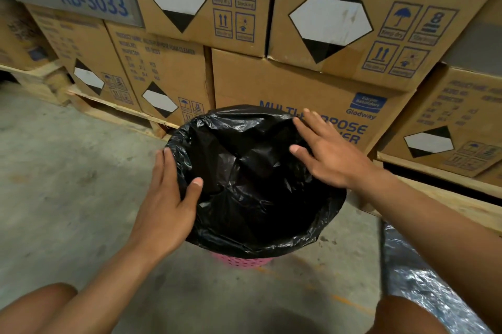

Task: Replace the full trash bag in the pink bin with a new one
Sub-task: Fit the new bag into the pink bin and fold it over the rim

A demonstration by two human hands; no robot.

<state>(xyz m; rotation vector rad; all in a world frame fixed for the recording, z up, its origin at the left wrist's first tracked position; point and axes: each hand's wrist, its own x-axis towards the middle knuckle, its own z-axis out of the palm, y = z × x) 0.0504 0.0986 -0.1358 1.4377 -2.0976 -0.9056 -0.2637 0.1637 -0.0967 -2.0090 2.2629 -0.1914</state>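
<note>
Head view: crinkly black plastic trash bag [255,184] lines the pink perforated plastic bin [240,260]. Both left hand [165,206] and right hand [328,154] lie flat on its rim, grip apart. Light, soft, slippery film, probably; likely best pinched at the folded edge.

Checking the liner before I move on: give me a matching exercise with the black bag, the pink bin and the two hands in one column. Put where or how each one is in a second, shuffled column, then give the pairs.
Column one
1. black bag
2. pink bin
3. left hand
4. right hand

Column two
A. only a strip shows, below the draped plastic
B. flat on the far right of the rim, fingers spread
C. opened into the bin, edge folded over the rim
D. on the left of the rim, thumb inside, fingers outside

Pairs: 1-C, 2-A, 3-D, 4-B
</note>
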